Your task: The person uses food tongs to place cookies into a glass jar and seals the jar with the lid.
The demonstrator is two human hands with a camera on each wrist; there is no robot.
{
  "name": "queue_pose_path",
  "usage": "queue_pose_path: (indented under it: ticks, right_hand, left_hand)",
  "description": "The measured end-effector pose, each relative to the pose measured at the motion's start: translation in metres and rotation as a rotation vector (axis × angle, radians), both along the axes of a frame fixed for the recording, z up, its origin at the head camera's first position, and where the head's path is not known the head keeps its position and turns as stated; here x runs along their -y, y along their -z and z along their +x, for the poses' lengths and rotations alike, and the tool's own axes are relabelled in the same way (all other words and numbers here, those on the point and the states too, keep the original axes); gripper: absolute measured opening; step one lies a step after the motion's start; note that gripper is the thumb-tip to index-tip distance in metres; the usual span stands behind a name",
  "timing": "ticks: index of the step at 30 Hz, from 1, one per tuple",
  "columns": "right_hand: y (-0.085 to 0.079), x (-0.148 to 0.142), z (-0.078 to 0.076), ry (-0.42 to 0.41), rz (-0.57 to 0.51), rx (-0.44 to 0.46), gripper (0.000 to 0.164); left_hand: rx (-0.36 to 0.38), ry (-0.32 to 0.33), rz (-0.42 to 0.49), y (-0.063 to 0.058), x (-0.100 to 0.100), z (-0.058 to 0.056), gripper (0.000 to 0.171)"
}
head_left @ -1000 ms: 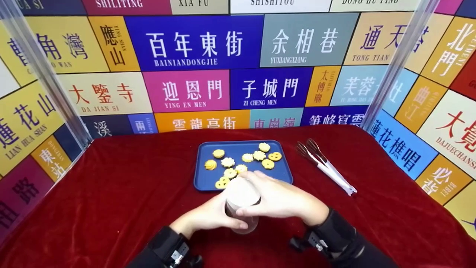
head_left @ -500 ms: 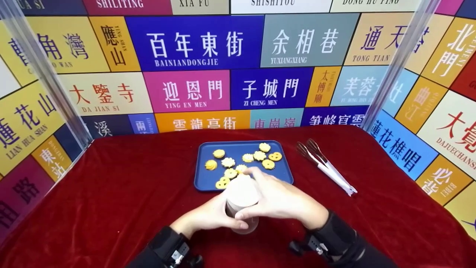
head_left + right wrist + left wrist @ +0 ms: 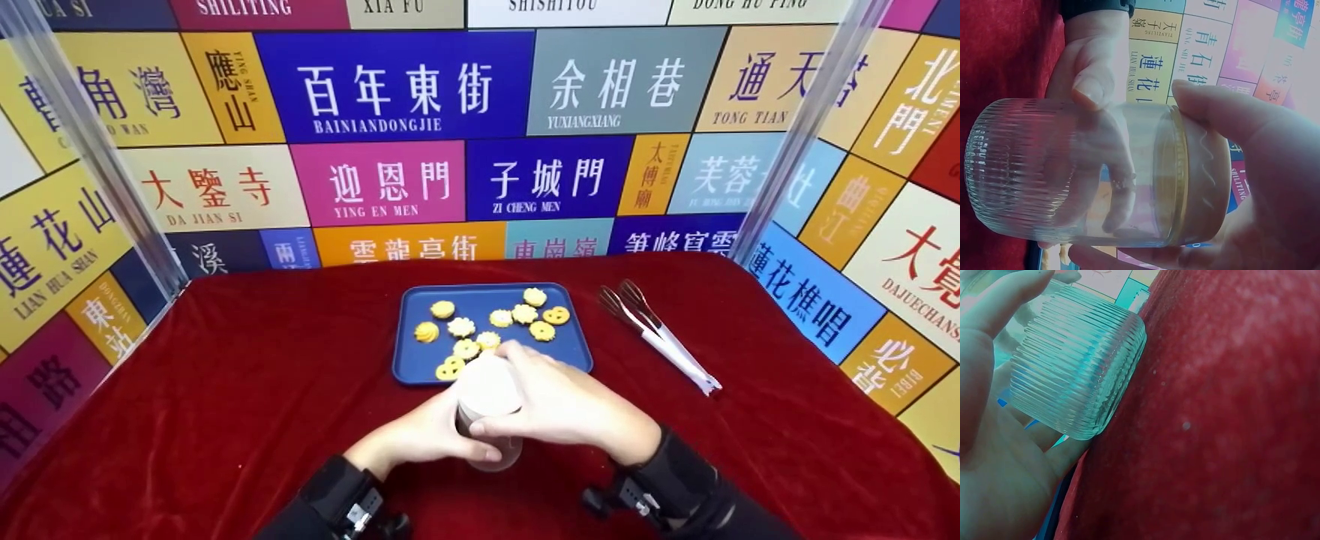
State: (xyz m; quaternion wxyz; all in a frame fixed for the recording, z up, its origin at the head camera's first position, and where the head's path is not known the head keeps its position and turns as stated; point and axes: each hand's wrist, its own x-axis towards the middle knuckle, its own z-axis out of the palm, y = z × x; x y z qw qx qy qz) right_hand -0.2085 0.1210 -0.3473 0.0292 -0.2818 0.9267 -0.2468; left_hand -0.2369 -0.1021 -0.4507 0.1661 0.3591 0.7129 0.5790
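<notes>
In the head view, a clear glass jar (image 3: 504,454) with a cream lid (image 3: 489,386) is between both hands, close in front of the tray. My left hand (image 3: 420,433) grips the jar's body from the left, thumb across the near side. My right hand (image 3: 570,409) holds the lid, fingers curled round its edge and thumb at the front. The right wrist view shows the cream lid (image 3: 1205,180) seated on the jar (image 3: 1055,174), whose lower part is ribbed. The jar's base is right at the red cloth in the left wrist view.
A blue tray (image 3: 409,358) with several yellow cookies (image 3: 460,327) lies just beyond the hands. White-handled tongs (image 3: 675,356) with brown heads lie to its right. Red cloth (image 3: 262,375) covers the table, and patterned panels (image 3: 390,82) stand behind it.
My right hand's fingers and thumb have shifted slightly around the lid. My left hand and the jar stay in nearly the same place.
</notes>
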Motion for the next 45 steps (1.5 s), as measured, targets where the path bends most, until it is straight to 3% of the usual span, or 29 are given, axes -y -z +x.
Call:
queue_pose_path:
  ticks: [6,13,18,31,36,45]
  right_hand:
    - [0.001,-0.003,-0.002,-0.037,-0.002,-0.012,0.079]
    - [0.0,-0.009,-0.008,-0.095,-0.002,0.031,0.095]
    - [0.0,-0.011,-0.011,-0.117,0.016,0.058,0.095]
    - [-0.003,-0.011,-0.006,-0.111,-0.001,0.072,0.105]
    - [-0.004,-0.008,-0.004,-0.041,-0.017,0.055,0.114]
    - [-0.003,-0.004,-0.001,0.011,-0.021,0.008,0.095]
  left_hand:
    - [0.003,0.002,-0.001,0.0,0.0,-0.001,0.102]
    - [-0.029,-0.006,0.001,0.001,0.0,-0.001,0.092]
    - [-0.031,-0.005,-0.004,0.0,-0.001,-0.001,0.092]
    - [-0.01,0.003,0.008,0.0,-0.001,-0.001,0.094]
    - [0.0,-0.001,-0.011,-0.001,0.001,0.001,0.096]
    - [0.003,0.007,0.002,-0.001,0.001,0.001,0.101]
